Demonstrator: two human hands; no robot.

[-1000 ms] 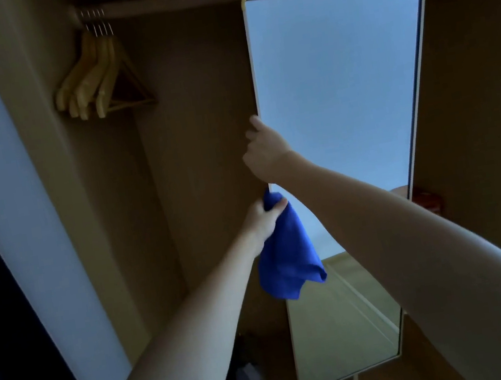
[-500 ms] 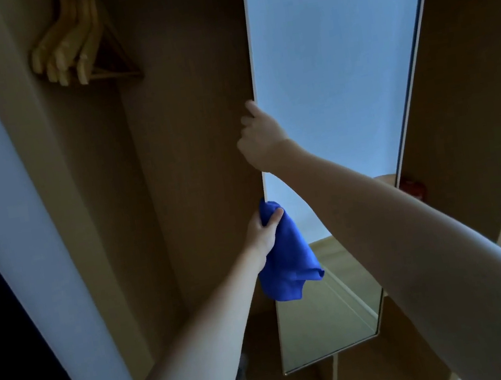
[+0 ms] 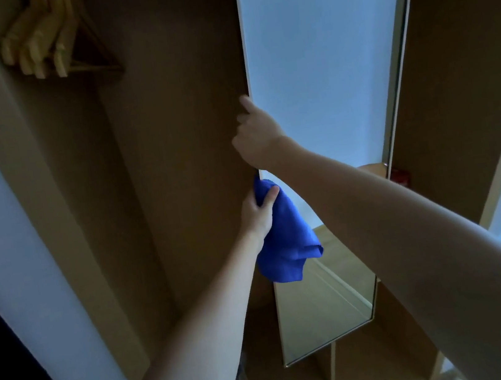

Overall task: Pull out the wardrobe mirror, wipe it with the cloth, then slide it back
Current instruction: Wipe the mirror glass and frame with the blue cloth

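Note:
A tall framed wardrobe mirror (image 3: 324, 58) stands out from the open wardrobe, its glass turned toward me and reflecting a pale wall and a strip of floor. My right hand (image 3: 257, 136) grips the mirror's left edge at mid height, fingers curled behind it. Just below, my left hand (image 3: 257, 211) is closed on a crumpled blue cloth (image 3: 286, 243) that hangs down against the mirror's left edge.
Several wooden hangers (image 3: 45, 41) hang at the top left inside the wardrobe. A wooden divider and low shelf (image 3: 331, 369) sit below the mirror. A small red object (image 3: 400, 174) shows behind the mirror's right edge. A white door panel (image 3: 4, 226) stands on the left.
The view has dropped and closed in, so the mirror's top edge leaves the frame. The mirror has swung a little, its face looking narrower. Both hands keep their grips.

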